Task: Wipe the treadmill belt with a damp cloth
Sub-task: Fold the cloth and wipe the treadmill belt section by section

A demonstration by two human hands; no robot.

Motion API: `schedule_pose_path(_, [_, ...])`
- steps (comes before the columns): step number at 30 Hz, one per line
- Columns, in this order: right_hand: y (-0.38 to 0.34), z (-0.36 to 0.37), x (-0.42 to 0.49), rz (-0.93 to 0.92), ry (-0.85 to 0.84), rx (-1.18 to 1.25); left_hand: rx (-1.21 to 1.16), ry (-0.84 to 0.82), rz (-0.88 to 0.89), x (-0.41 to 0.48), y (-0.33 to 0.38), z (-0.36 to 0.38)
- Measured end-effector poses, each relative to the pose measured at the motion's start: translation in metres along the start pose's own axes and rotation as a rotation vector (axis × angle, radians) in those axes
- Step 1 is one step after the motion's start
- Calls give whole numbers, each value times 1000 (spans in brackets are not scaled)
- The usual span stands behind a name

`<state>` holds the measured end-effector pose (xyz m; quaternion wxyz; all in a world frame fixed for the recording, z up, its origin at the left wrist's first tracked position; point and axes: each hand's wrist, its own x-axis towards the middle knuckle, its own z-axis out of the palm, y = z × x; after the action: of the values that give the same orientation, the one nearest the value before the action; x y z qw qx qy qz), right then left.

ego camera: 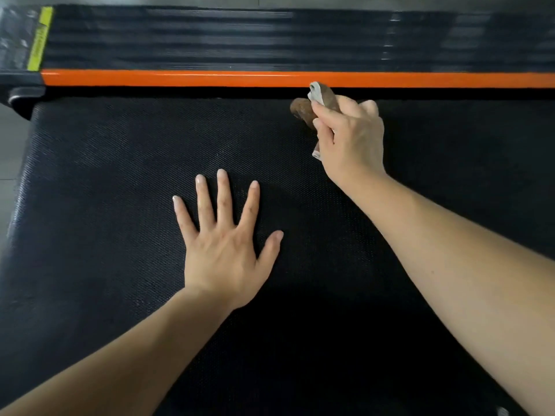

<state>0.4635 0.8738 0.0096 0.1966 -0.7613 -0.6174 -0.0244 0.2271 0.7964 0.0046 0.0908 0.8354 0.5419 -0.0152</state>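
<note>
Your right hand (351,136), fingers curled round the cloth (301,111), sits at the belt's (105,175) far edge, beside the orange rail (180,78). Most of the belt lies toward you. Left hand (223,253) flat on belt, fingers spread.

Bare forearms, uncovered past the wrists. Left hand (223,253) and right hand (351,139) bare too. Nails pale, rounded, slightly long.

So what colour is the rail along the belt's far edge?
The rail is bright orange, seen clearly in the head view.
</note>
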Motion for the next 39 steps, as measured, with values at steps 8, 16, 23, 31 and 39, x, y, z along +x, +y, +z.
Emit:
schedule_pose_path(8, [44, -21, -27, -33, -13, -46, 24, 6, -13, -1, 2, 2])
schedule_pose_path(16, [39, -35, -80, -25, -24, 40, 16, 5, -27, -1, 4, 0])
schedule_pose_path(23, [46, -32, -55, 68, -70, -91, 14, -18, -25, 0, 3, 1])
schedule_pose_path(31, [15, -59, -152, 66, -171, -158, -33, -51, 59, -25, 27, 0])
schedule_pose_path(39, [15, -62, -155, 48, -201, -117, -19, -31, 65, -33, 36, 8])
